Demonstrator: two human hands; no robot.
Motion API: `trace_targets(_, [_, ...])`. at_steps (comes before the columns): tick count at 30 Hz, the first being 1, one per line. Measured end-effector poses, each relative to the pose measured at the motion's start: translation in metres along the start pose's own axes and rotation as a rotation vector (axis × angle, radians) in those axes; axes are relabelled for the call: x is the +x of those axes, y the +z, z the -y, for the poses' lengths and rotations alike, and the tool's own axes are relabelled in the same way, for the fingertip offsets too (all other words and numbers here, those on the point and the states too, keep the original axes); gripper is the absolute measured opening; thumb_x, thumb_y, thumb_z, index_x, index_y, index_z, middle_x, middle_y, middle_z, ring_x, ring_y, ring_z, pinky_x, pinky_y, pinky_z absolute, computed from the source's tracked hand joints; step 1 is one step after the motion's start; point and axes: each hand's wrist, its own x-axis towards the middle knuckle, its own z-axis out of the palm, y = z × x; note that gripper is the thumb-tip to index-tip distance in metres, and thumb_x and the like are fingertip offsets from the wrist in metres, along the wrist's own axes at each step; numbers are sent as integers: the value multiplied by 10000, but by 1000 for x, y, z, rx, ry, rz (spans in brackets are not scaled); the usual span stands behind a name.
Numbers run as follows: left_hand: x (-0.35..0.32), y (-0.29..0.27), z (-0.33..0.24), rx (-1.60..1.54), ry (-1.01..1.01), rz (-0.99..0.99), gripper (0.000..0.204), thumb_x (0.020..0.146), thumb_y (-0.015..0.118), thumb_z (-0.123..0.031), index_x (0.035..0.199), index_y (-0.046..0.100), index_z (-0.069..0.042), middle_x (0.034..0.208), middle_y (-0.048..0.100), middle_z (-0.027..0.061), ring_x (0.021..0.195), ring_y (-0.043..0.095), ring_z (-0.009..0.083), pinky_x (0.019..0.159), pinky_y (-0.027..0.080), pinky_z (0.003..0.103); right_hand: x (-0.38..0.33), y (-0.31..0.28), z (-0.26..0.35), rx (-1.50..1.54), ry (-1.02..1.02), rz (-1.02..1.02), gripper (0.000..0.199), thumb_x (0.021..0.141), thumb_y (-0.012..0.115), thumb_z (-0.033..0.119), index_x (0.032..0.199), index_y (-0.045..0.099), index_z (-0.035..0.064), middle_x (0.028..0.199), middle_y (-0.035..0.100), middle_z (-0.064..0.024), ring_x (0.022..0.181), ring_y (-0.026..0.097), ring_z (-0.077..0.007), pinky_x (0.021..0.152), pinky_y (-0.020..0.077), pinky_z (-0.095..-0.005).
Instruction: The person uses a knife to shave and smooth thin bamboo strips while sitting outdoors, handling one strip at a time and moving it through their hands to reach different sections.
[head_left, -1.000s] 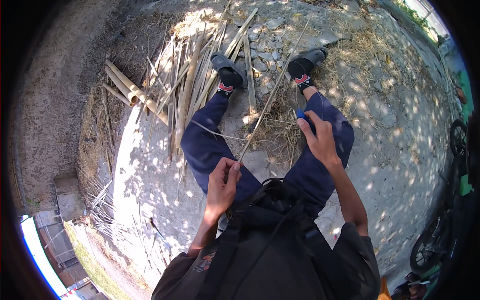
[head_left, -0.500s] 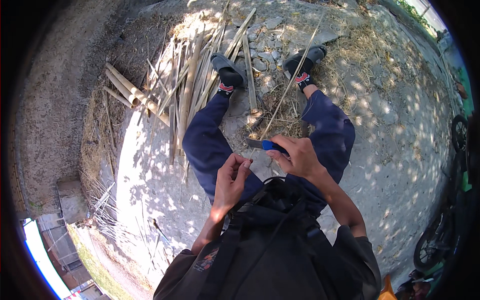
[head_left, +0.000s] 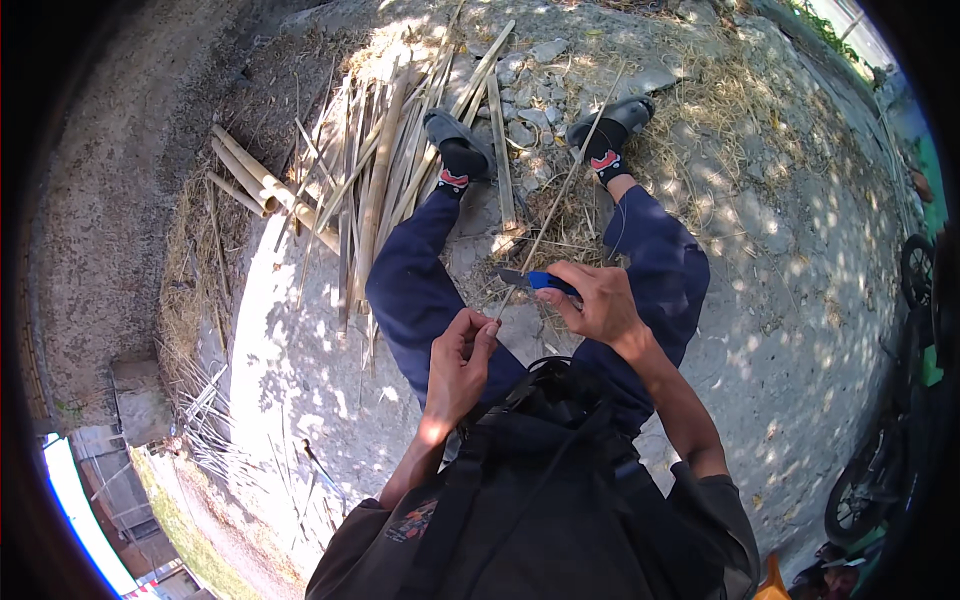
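Pinched between the thumb and fingers of my left hand (head_left: 464, 362) is the near end of a long thin bamboo strip (head_left: 556, 205), which slants away to the upper right past my right shoe. My right hand (head_left: 598, 305) is closed around the blue handle of a knife (head_left: 552, 283). Its dark blade (head_left: 512, 276) points left and lies across the strip, a short way beyond my left fingers. Whether the edge bites into the strip is too small to tell.
Split bamboo slats (head_left: 375, 170) lie piled beyond my left leg, with thick bamboo poles (head_left: 245, 170) to their left. Thin strips (head_left: 215, 435) are heaped at the lower left. Dry shavings (head_left: 720, 120) litter the far right ground. Bicycle wheels (head_left: 855, 500) show at the right rim.
The knife and my right hand have shifted slightly along the strip, with the blade tilting a little. The strip's far end has swung slightly left and lower. My left hand keeps its pinch.
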Motion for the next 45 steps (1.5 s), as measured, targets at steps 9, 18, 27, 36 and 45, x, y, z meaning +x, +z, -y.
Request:
trace_targets(9, [-23, -8, 5, 94, -16, 38, 149, 1111, 638, -94, 1017, 646, 22, 731, 577, -28, 686, 484, 20, 599, 401, 234, 25, -35, -78, -254, 346, -182, 302, 1054, 705, 370, 1115, 754, 78, 799, 753, -150, 747, 748, -377, 661, 563, -466])
trace_targets(18, [-36, -30, -4, 207, -82, 10, 139, 1108, 635, -84, 1017, 654, 19, 722, 595, -14, 656, 492, 7, 572, 398, 232, 40, -38, -97, -290, 108, -121, 301, 1071, 679, 376, 1148, 772, 100, 744, 725, -180, 706, 733, -386, 626, 538, -478])
trace_targets(27, [-66, -61, -4, 229, -144, 32, 174, 1126, 617, -128, 1035, 664, 13, 745, 578, -33, 685, 481, 15, 591, 374, 228, 74, -66, -187, -379, 161, -207, 358, 1044, 706, 414, 1133, 796, 79, 785, 748, -211, 728, 732, -423, 637, 552, -493])
trace_targets(36, [-74, -96, 2, 264, -184, 53, 171, 1120, 626, -134, 1041, 660, 14, 734, 561, -17, 673, 467, 29, 577, 374, 240, 90, -32, -232, -517, 242, -207, 387, 1052, 660, 516, 1165, 779, 166, 796, 752, -209, 864, 761, -442, 748, 589, -563])
trace_targets(45, [-71, -134, -4, 336, -253, 41, 187, 1115, 630, -149, 1040, 674, 16, 740, 572, 0, 654, 483, 36, 570, 391, 254, 107, -33, -223, -144, 409, 68, 443, 1071, 643, 528, 1093, 769, 103, 742, 721, -139, 713, 736, -342, 687, 561, -492])
